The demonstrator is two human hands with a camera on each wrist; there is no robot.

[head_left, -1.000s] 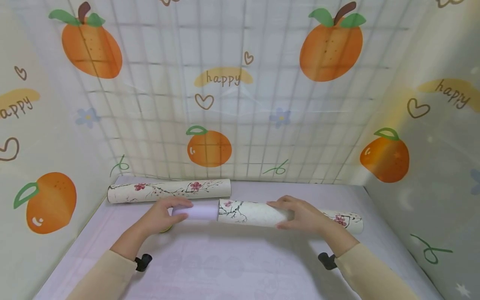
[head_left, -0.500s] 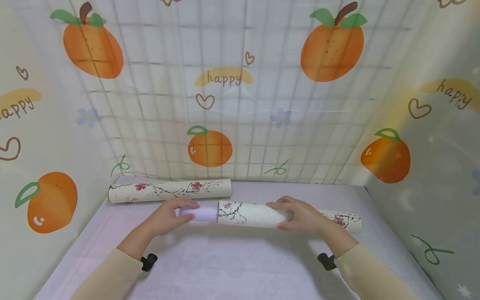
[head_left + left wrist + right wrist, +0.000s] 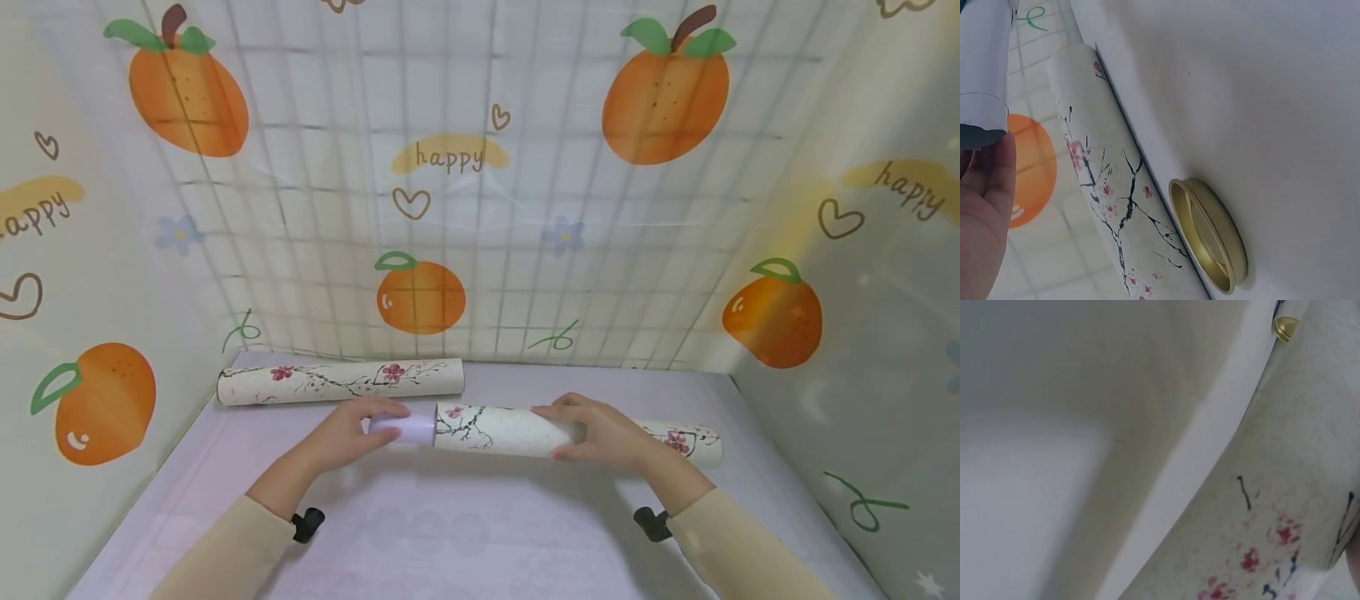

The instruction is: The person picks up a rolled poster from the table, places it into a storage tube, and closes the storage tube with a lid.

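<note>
Cream paper with pink flowers and dark twigs covers a long tube (image 3: 495, 427), which lies side to side in front of the person. A smooth, pale purple tube (image 3: 412, 428) pokes out of its left end. Both hands are busy with them. The left hand (image 3: 347, 433) holds the free end of the purple tube, with the thumb on the near side and the fingers over the top, so the grip is just as wide as that tube. The right hand (image 3: 603, 432) holds the flower tube past its middle. Its fingers go over the top and its thumb is on the near side, making a wider grip.

Both arms come up from the bottom corners and lean in toward each other. The left sleeve (image 3: 232, 550) and right sleeve (image 3: 738, 546) are cream too, and a small black thing (image 3: 309, 525) sits by the left wrist. The flower tube looks lifted, with a soft shadow on the pale bench (image 3: 450, 550) below it.

Another flower tube (image 3: 337, 385) lies on the bench at the back left, near the wall sheet (image 3: 480, 229) with oranges on it. The left wrist view shows a round gold lid (image 3: 1235, 240) on the bench, just beside that back tube.
</note>
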